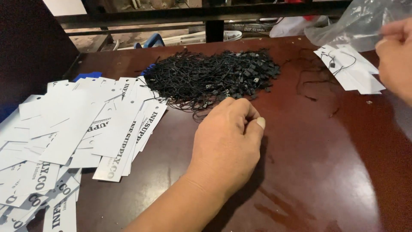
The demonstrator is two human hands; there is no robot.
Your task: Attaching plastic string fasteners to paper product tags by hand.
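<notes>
My left hand rests on the dark red-brown table, fingers curled and thumb pressed to the forefinger at the near edge of a heap of black looped strings with small plastic locks. I cannot see whether a string is between the fingertips. My right hand is at the right edge of the view, partly cut off, with its fingers closed on a clear plastic bag. Just below that hand lies a small stack of white tags with one black string threaded on top.
Many white paper hang tags with black print lie spread over the left of the table, some overlapping. Something blue peeks from beneath them. A dark metal frame runs along the table's far edge, with clutter beyond.
</notes>
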